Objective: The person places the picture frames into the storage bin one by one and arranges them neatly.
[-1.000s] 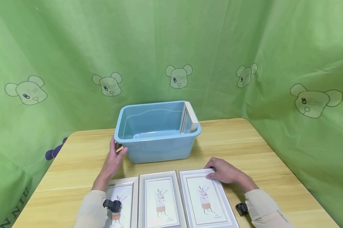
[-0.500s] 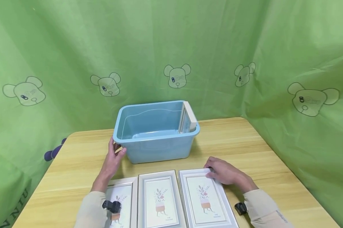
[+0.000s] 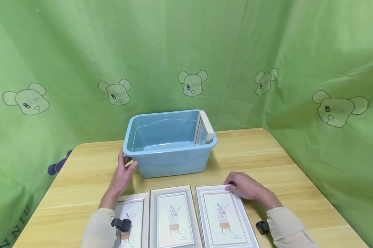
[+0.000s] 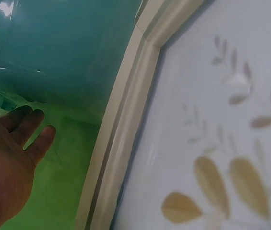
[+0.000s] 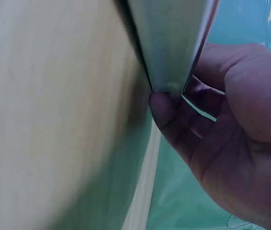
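1. Behind the tub, green curtain (image 3: 233,38) with mouse-head outlines, same as half a second ago.
2. Under the tub, wooden table (image 3: 288,168), no difference visible.
3. Blue tub (image 3: 171,165), upright, in its former place.
4. On the near side of the tub, three frames face up in a row: left frame (image 3: 137,208), partly behind a forearm, then middle frame (image 3: 175,215), then right frame (image 3: 225,213).
5. Just changed: right frame, nudged slightly away from middle frame at the end toward the tub, with a wider gap there. Probably a sign of loosening from the row.
6. Inside the tub, against its right end, stowed frame (image 3: 207,125) on edge, unchanged.
7. At the tub's near left corner, left hand (image 3: 122,177), fingers loosely extended under the rim, thumb by the front wall; pressure impossible to tell.
8. In front of the tub, well apart, right hand (image 3: 245,186), pinching right frame's far corner; lift off table unclear.
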Demonstrator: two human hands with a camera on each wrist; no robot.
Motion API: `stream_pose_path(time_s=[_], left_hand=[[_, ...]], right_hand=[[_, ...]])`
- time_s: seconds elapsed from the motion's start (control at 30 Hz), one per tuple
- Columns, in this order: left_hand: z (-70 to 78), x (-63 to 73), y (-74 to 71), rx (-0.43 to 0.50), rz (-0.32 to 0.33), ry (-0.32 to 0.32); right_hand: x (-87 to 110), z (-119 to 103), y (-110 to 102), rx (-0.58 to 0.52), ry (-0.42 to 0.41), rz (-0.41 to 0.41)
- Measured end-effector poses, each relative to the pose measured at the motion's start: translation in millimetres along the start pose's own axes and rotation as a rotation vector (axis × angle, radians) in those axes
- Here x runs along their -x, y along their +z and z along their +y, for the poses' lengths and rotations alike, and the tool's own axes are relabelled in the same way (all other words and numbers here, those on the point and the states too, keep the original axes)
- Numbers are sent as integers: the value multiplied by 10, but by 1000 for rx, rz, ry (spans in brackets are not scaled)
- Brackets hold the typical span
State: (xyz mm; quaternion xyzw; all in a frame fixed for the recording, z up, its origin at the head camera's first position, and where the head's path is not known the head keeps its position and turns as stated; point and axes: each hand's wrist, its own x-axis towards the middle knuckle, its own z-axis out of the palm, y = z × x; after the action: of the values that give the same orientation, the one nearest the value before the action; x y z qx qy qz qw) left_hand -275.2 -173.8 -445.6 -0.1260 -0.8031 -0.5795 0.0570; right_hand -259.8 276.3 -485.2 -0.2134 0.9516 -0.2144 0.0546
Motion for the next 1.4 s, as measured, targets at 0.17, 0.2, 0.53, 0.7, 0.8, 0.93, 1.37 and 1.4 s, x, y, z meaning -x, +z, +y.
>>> stream_pose_path(time_s=[0.17, 0.2, 0.53, 0.7, 0.8, 0.93, 1.37, 1.4], left_hand=[[0, -1, 4, 7, 3, -5], [-11, -7, 4, 5, 4, -1], [11, 0, 11, 4, 9, 8], [-32, -10, 10, 5, 6, -14], [-167, -53, 4, 5, 10, -20], [-332, -103, -7, 6, 21, -11], [-374, -84, -2, -4, 39, 23], [-375, -84, -1, -4, 38, 24]], right_hand=[[35, -10, 2, 47, -35, 14], [43, -17, -1, 56, -34, 17], [60, 3, -76, -22, 45, 53], [71, 102, -89, -179, 41, 58], [88, 149, -125, -275, 29, 43], [109, 191, -208, -416, 45, -26], [207, 191, -382, -724, 88, -152], [216, 194, -392, -727, 79, -149]])
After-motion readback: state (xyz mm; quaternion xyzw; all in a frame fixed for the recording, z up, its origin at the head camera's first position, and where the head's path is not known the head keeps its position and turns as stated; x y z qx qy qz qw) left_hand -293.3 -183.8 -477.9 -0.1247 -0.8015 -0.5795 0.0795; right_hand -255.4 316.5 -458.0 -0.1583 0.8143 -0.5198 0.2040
